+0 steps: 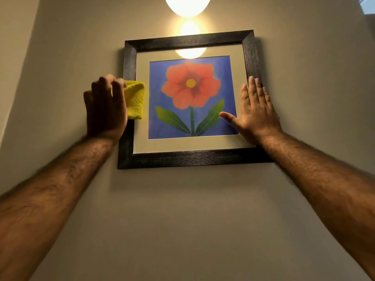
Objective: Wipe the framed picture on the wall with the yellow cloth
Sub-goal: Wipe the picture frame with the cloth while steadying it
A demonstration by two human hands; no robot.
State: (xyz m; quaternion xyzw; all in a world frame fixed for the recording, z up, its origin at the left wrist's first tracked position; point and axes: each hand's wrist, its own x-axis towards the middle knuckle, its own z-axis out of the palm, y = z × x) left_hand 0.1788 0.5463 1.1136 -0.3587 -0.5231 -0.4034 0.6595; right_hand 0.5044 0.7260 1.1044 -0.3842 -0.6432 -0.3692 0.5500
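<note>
A framed picture with a dark wooden frame hangs on the beige wall; it shows a red flower with green leaves on blue. My left hand grips a folded yellow cloth and presses it on the frame's left side, over the mat edge. My right hand lies flat with fingers spread against the right side of the picture, its thumb on the glass over the blue print.
A lit wall lamp glows just above the frame and reflects in the glass. A wall corner runs down the left. Plain wall lies below the picture.
</note>
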